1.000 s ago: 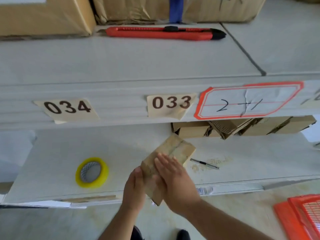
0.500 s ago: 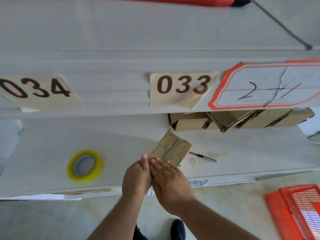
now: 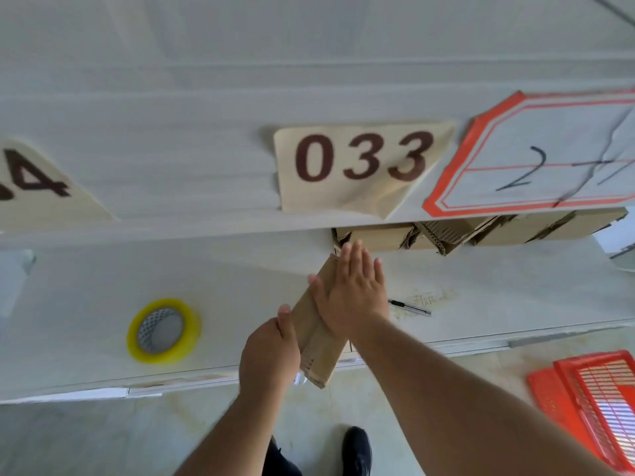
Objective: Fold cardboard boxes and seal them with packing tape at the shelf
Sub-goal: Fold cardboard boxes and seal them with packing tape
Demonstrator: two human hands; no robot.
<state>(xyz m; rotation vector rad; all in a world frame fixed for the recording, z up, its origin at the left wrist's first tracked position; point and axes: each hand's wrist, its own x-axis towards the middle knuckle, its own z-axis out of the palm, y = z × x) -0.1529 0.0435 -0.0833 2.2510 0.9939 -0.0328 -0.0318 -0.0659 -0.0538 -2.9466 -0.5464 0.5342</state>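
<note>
Held at lower centre of the frame, over the front edge of the shelf [image 3: 103, 352]: a small cardboard box [image 3: 319, 355], long axis running from lower centre up and slightly right toward the stacked boxes [image 3: 481, 231] under the upper shelf lip. Right hand [image 3: 354, 297] laid flat on the box's upper face, fingers straight and spread, pressing rather than gripping. Left hand [image 3: 269, 355] at the box's near left edge, thumb up along the side, fingers apparently curled beneath, though hidden from view. Judged to be smoothing tape or flaps down; tape on the box not clearly visible. Next box likely to need the yellow tape roll [image 3: 164, 330], lying well apart at lower left, nearer the left hand. Pen [image 3: 409, 307] just right of the right hand, on the shelf. Orange basket [image 3: 591, 407] at lower right on the floor, clear of the path. Label "033" [image 3: 360, 163] above, on the upper shelf's front.
</note>
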